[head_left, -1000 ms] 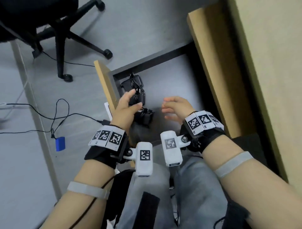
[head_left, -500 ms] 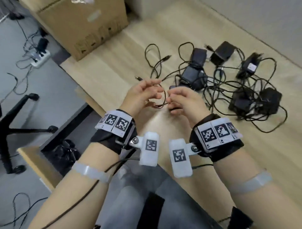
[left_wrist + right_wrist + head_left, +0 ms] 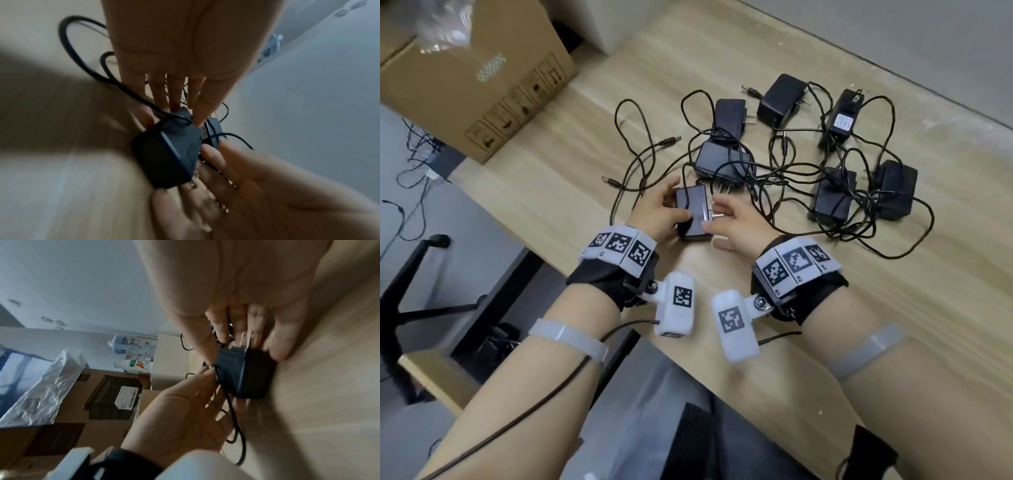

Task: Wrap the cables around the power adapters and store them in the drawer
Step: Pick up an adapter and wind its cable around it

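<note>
A black power adapter [image 3: 691, 212] lies at the near side of the wooden desk [image 3: 842, 342], prongs pointing right. My left hand [image 3: 661, 210] grips it, thumb on top and fingers at its far end. My right hand [image 3: 732, 222] touches its prong side with straight, spread fingers. The left wrist view shows the adapter [image 3: 164, 154] below my left fingertips [image 3: 174, 104], its loose cable [image 3: 82, 65] looping away. The right wrist view shows the prongs between my right fingers [image 3: 277, 345]. Several more adapters [image 3: 722, 161] lie tangled in cables behind. The open drawer [image 3: 424, 370] at lower left holds wrapped adapters [image 3: 498, 339].
A cardboard box [image 3: 476, 85] stands at the desk's far left corner. An office chair base [image 3: 414, 274] sits on the floor left of the drawer. Loose cable loops [image 3: 893, 236] spread to the right of my hands. My legs are under the desk's near edge.
One second ago both hands were over the drawer with adapters in it. They then rose to the desk and pinched a cable. Now they hold an adapter near the desk's front.
</note>
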